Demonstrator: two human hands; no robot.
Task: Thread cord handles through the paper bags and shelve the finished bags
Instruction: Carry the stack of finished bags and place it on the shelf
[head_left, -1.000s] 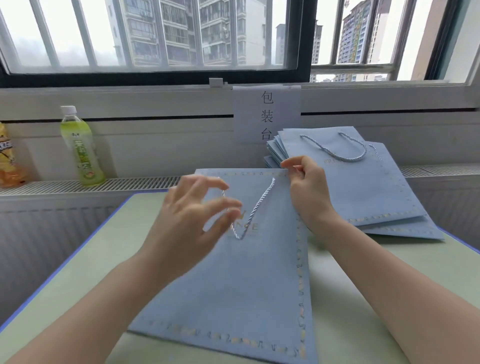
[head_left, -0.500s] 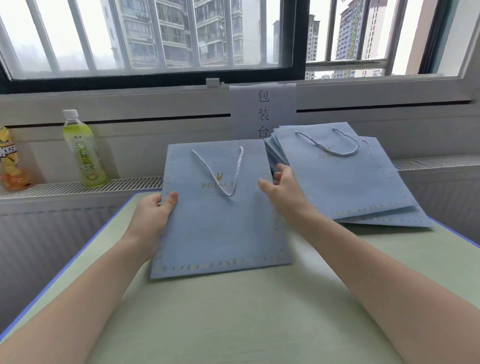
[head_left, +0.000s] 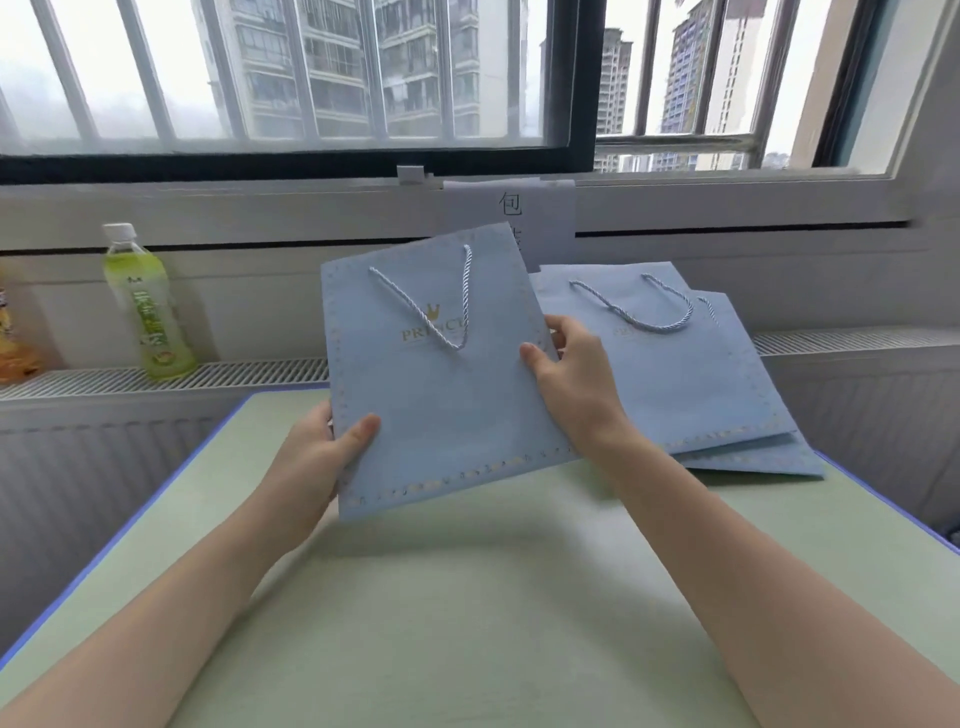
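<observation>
Bag (head_left: 441, 374) now lifted off table (head_left: 467, 597), both hands gripping: L (head_left: 322, 452) lower-left edge, R (head_left: 571, 379) right edge.

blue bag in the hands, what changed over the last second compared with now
The blue bag went from lying flat, with both hands working its cord handle, to being lifted off the table and tilted up. The left hand now grips its lower left edge and the right hand its right edge. The stack of bags and the green bottle stayed put.

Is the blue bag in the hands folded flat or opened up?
Folded flat. The blue bag shows as one thin sheet, with its cord handle lying against the front; left hand and right hand grip its side edges.
</observation>
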